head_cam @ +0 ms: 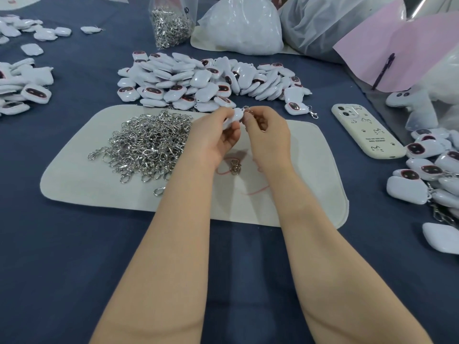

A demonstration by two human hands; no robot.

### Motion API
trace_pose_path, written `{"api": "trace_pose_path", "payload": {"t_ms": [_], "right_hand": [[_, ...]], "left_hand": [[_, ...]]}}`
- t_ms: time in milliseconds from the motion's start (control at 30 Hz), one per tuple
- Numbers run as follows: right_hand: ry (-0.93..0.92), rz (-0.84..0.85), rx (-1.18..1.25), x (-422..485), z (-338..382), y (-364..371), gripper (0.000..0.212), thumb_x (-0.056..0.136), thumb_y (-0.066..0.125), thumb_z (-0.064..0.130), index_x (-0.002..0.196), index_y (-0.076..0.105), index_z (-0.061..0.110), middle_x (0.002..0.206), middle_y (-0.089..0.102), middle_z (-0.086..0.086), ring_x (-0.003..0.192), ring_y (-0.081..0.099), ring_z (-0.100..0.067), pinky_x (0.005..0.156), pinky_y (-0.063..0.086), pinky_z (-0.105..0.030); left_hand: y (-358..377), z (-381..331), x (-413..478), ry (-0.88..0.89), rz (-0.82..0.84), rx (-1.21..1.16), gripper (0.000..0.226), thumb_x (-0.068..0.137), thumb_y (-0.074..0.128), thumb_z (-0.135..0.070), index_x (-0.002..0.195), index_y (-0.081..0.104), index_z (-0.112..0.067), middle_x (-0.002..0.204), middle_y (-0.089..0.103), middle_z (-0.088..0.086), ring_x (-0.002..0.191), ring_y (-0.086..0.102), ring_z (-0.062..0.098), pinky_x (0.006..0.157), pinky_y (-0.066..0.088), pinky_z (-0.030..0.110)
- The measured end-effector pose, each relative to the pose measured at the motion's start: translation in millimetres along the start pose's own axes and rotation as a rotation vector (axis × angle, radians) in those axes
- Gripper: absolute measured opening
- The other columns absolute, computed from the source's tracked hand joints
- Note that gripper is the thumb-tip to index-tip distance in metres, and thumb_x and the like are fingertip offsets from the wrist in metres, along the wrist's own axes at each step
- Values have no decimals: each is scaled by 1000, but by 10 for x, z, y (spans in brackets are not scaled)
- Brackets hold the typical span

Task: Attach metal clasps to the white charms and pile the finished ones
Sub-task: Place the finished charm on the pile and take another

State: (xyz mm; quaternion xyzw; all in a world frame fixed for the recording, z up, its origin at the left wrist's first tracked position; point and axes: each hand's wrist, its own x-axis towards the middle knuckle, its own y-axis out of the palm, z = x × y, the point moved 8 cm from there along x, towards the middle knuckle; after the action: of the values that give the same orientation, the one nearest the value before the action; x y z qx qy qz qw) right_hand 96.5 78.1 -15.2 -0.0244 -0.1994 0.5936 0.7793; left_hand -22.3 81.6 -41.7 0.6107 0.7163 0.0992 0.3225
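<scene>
My left hand (216,135) pinches a small white charm (236,115) above the cream mat (74,180). My right hand (267,132) pinches a metal clasp (249,111) against the charm's top edge. A heap of silver clasps (146,145) lies on the mat's left half, and a single clasp (234,167) lies between my wrists. Behind the mat sits a big pile of white charms (203,80) with dark faces. One charm with a clasp (295,108) lies to the right of my hands, and more clasped charms (432,175) are heaped at the right edge.
A cream phone (367,131) lies right of the mat. A clear bag of clasps (171,21) and white plastic bags (241,26) stand at the back. More charms (24,88) spread along the left. Pink paper (397,50) and a white plush toy (412,103) are at right.
</scene>
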Motion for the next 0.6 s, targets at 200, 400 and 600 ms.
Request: {"api": "trace_pose_path", "payload": {"t_ms": [200,400,600], "right_hand": [[11,-19,42,1,-14,-28,15,92,54,16,99,58,29,80,62,10,75,58,-1,70,45,-14],[39,-18,-37,1,-47,-12,14,92,55,22,103,64,23,107,63,5,91,56,-1,79,52,-33],[8,-54,-32,11,-19,-44,9,92,56,17,94,63,21,95,65,8,86,56,-1,78,46,-21]], "left_hand": [[16,49,25,-32,4,3,19,92,51,-5,74,48,-10,53,51,2,34,50,5,40,44,14],[34,72,18,-68,36,-78,22,93,49,-5,71,47,-8,38,52,0,35,50,4,39,44,14],[35,99,25,-71,34,-77,18,92,49,-4,74,49,-7,49,55,3,38,52,6,41,45,15]]}}
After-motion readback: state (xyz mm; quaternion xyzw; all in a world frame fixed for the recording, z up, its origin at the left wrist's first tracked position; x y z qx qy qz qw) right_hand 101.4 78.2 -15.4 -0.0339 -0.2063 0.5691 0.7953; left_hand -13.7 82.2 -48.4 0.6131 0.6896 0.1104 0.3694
